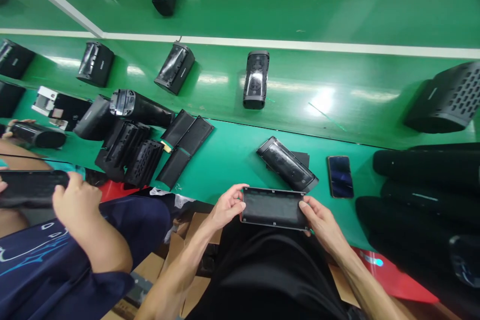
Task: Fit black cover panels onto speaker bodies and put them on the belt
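Note:
Between my two hands is a black rectangular plastic panel point(274, 208), held level above my lap with small holes along its rim. My left hand point(227, 206) grips its left end, thumb on the inner face. At the right end my right hand point(318, 215) holds it the same way, fingers curled beneath. Just past the panel, a glossy black speaker shell point(288, 162) with a perforated front lies slanted on the green bench point(232, 155), over a flat dark piece point(301, 159).
A phone point(340, 176) lies to the right, beside dark stacked speaker bodies point(423, 200). Left are flat black panels point(187, 147) and piled black housings point(129, 152). Beyond, several speakers stand along the green line, one of them upright point(256, 80). A co-worker's hand point(77, 197) holds another panel.

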`<state>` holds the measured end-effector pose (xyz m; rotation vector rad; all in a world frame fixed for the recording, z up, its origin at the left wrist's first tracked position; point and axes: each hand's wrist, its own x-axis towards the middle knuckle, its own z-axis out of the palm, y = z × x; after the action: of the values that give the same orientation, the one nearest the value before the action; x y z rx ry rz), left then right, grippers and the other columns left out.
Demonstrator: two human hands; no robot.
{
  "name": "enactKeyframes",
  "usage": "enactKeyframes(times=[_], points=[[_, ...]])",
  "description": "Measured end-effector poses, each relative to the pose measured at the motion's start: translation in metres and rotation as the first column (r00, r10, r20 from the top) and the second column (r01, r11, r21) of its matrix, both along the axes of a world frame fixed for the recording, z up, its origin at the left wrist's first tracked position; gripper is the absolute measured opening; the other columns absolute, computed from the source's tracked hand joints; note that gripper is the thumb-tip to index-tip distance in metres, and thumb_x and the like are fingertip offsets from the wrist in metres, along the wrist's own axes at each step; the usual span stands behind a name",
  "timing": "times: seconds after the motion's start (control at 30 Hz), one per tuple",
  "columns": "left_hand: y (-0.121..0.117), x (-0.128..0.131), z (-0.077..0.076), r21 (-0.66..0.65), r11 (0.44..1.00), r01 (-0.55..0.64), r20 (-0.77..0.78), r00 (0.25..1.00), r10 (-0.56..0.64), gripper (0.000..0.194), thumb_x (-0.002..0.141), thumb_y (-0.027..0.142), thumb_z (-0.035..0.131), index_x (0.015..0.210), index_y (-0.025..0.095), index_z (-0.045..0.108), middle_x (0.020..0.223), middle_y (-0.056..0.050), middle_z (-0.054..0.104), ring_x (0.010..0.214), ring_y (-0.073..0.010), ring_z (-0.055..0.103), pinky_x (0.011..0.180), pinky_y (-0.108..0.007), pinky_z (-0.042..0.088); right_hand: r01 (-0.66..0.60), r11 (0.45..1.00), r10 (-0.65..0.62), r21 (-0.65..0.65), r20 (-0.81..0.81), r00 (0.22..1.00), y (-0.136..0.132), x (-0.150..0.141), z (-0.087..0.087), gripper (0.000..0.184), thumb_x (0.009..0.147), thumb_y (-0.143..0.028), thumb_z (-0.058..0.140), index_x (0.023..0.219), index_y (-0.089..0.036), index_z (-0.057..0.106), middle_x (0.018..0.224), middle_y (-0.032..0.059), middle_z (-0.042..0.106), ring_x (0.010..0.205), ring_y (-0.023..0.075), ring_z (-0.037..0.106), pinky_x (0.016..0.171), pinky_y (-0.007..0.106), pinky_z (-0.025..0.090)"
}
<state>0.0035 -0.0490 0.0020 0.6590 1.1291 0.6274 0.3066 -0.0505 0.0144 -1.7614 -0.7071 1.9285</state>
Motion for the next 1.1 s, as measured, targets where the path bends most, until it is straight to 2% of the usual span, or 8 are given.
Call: enactKeyframes(times=[0.13,0.3,0.4,0.57,0.7,0.83,0.93,1.1], points=[[-0.002,0.0,-0.005,-0.011,0.999,-0.048,0.061,0.997,0.048,0.063,0.085,0.04,0.079,0.141,0.021,0.054,0.088,0.003,0.054,0.06,-0.0053,0.053,0.056,-0.018,0.043,0.068,0.998,-0.068,-0.014,-0.042,0.997,0.005,-0.004,0.006,0.047,0.083,-0.066,0.074,0.092,-0.023,0.058,0.055,-0.0091,0.049,0.04,0.0078,0.041,0.035,0.019,0.037],[0.001,0.003,0.0,-0.11,0.969,-0.22,0.352,0.903,0.245,0.086,0.073,0.059,0.086,0.145,0.024,0.053,0.109,-0.007,0.065,0.073,-0.0133,0.062,0.06,-0.025,0.053,0.205,0.974,-0.219,-0.096,-0.167,0.961,0.016,-0.017,0.018,0.048,0.076,-0.062,0.083,0.09,-0.022,0.059,0.056,-0.0074,0.051,0.039,0.0077,0.045,0.034,0.018,0.034],[0.001,0.017,0.002,-0.063,0.969,-0.238,0.438,0.866,0.241,0.114,0.052,0.057,0.099,0.151,0.027,0.05,0.123,-0.011,0.068,0.093,-0.0236,0.068,0.081,-0.039,0.059,0.252,0.96,-0.274,-0.124,-0.218,0.937,0.02,-0.035,0.024,0.048,0.074,-0.059,0.086,0.088,-0.022,0.058,0.057,-0.0073,0.051,0.038,0.0073,0.045,0.034,0.018,0.033],[0.003,0.038,-0.004,-0.023,0.967,-0.253,0.431,0.87,0.238,0.11,0.059,0.054,0.096,0.155,0.03,0.047,0.134,-0.011,0.069,0.13,-0.0348,0.059,0.114,-0.055,0.042,0.176,0.98,-0.195,-0.096,-0.25,0.948,0.017,-0.051,0.019,0.049,0.081,-0.067,0.076,0.092,-0.024,0.058,0.057,-0.0052,0.055,0.044,0.0139,0.055,0.038,0.022,0.036],[0.006,0.019,-0.009,-0.055,0.942,-0.332,0.469,0.824,0.318,0.114,0.056,0.064,0.094,0.154,0.028,0.047,0.137,-0.013,0.068,0.133,-0.0385,0.058,0.114,-0.056,0.043,0.017,0.978,-0.057,0.207,0.188,0.98,0.038,-0.012,0.003,0.057,0.087,-0.073,0.063,0.112,-0.022,0.066,0.09,0.0084,0.077,0.078,0.0268,0.072,0.064,0.036,0.055],[0.009,-0.007,-0.017,-0.115,0.924,-0.364,0.544,0.756,0.366,0.117,0.06,0.076,0.085,0.155,0.022,0.044,0.134,-0.016,0.068,0.131,-0.04,0.06,0.112,-0.06,0.045,-0.246,0.906,-0.003,0.343,0.588,0.809,0.073,0.023,-0.017,0.054,0.091,-0.064,0.056,0.121,-0.021,0.068,0.125,0.0149,0.073,0.119,0.0359,0.066,0.106,0.053,0.048],[0.009,-0.013,-0.024,-0.144,0.909,-0.392,0.592,0.701,0.396,0.111,0.065,0.081,0.078,0.152,0.019,0.047,0.132,-0.017,0.068,0.131,-0.038,0.06,0.114,-0.06,0.044,-0.387,0.841,0.081,0.379,0.618,0.782,0.077,0.023,-0.03,0.045,0.088,-0.058,0.059,0.112,-0.021,0.072,0.123,0.0141,0.073,0.118,0.035,0.067,0.107,0.052,0.048],[-0.001,-0.005,-0.035,-0.217,0.863,-0.455,0.615,0.623,0.483,0.1,0.071,0.084,0.071,0.143,0.016,0.056,0.131,-0.015,0.068,0.126,-0.0338,0.062,0.116,-0.059,0.042,-0.429,0.842,0.165,0.326,0.602,0.782,0.064,0.008,-0.054,0.062,0.08,-0.063,0.072,0.123,-0.019,0.066,0.108,0.0111,0.072,0.094,0.03,0.069,0.089,0.047,0.056]])
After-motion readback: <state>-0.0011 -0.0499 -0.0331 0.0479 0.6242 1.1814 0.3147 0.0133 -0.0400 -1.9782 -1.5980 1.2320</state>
